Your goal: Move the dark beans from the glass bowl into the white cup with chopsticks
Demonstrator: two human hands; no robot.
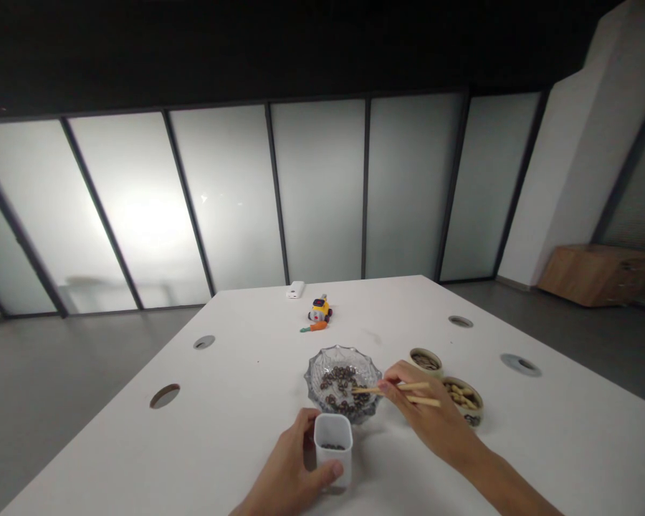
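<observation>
In the head view, my right hand (416,401) grips a pair of wooden chopsticks (373,390). Their tips reach into a scalloped clear glass bowl (316,376) holding many small dark brown beads (340,378). Whether the tips pinch a bead is too small to tell. My left hand (295,459) is wrapped round a white square plastic cup (333,430), which stands in front of the bowl on the near side. Some small dark pieces (333,446) lie at the bottom of that cup.
Right of the glass bowl, partly behind my right hand, are a bowl of peanuts (462,394) and a bowl of dark seeds (426,360). Farther back on the white table (236,401) are a toy car (319,309), an orange-and-green toy (314,327) and a white box (295,289).
</observation>
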